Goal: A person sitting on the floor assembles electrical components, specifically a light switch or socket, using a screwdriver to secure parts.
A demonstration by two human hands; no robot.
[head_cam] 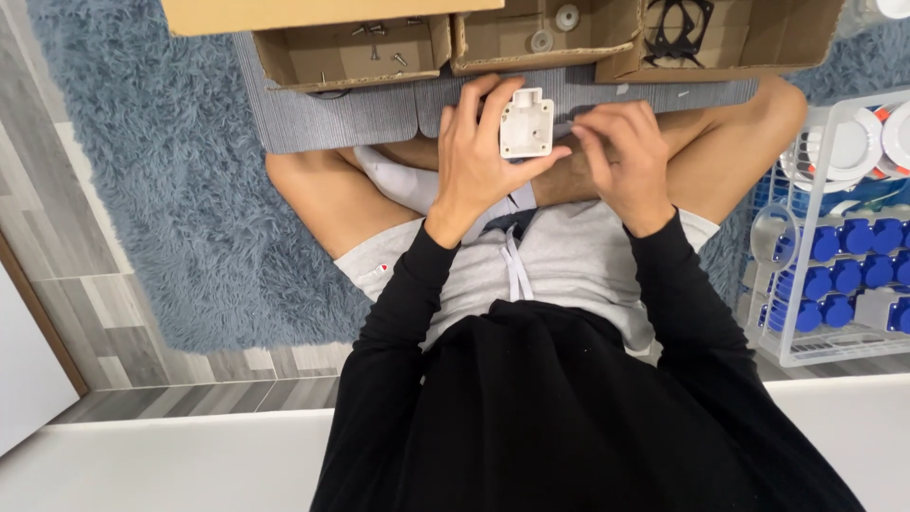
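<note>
White plastic housing (pixel 526 123), squarish with a small tab on its upper edge, sits above the person's crossed legs, clasped in the left hand (pixel 474 156); that hand's fingers (pixel 495 106) wrap around the housing's left side while the thumb presses along its lower edge; the right hand (pixel 621 156) rests just beside the housing on its right, its fingers (pixel 592 128) curled inward with the tips near the housing's corner, and whether they pinch anything small cannot be told; a grey ribbed mat (pixel 332 118) lies on the shaggy blue rug (pixel 152 171) beyond the knees; three open cardboard boxes stand along the mat's far edge, the left box (pixel 351 52) with loose screws, the middle box (pixel 540 38) with round white pieces, the right box (pixel 720 38) with black gaskets; a white wire basket (pixel 825 237) to the person's right holds blue round parts (pixel 834 275) and white discs.
</note>
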